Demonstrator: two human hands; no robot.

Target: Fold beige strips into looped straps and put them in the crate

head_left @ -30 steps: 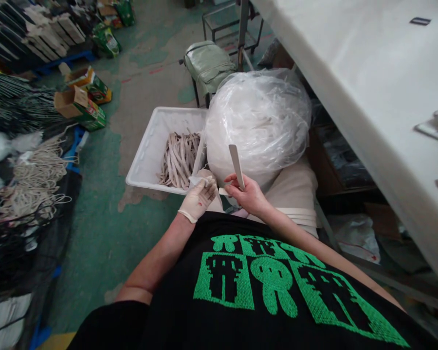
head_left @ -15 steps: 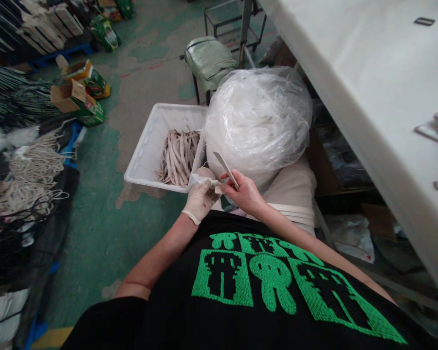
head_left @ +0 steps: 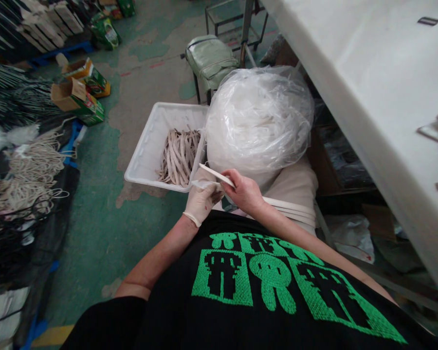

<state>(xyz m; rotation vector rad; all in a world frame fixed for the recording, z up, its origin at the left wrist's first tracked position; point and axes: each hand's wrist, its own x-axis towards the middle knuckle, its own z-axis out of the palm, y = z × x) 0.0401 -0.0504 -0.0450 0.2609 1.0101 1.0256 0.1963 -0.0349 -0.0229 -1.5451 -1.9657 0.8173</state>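
Note:
My left hand [head_left: 200, 200] wears a pale glove with small red marks and is closed on a thin white cloth [head_left: 203, 184]. Bare, my right hand [head_left: 246, 190] pinches a flat, pale strap [head_left: 215, 174] whose free end points up and left over the cloth. The two hands are close together above my lap, and their fingertips are partly hidden. More pale straps [head_left: 292, 209] run across my lap under the right forearm. Just beyond my hands sits a big clear plastic bag [head_left: 259, 121] of white material.
Left of the bag, a white plastic bin [head_left: 142, 155] holds beige strips [head_left: 178, 155]. A white-topped table [head_left: 350, 63] with metal buckles rises at right. A padded stool [head_left: 211, 61] stands behind; cartons [head_left: 82, 102] and cord bundles [head_left: 32, 165] lie left on the floor.
The strap in my right hand has swung leftward and lower, from steep to nearly flat. The white cloth in my left hand has shifted, and both hands stay close together.

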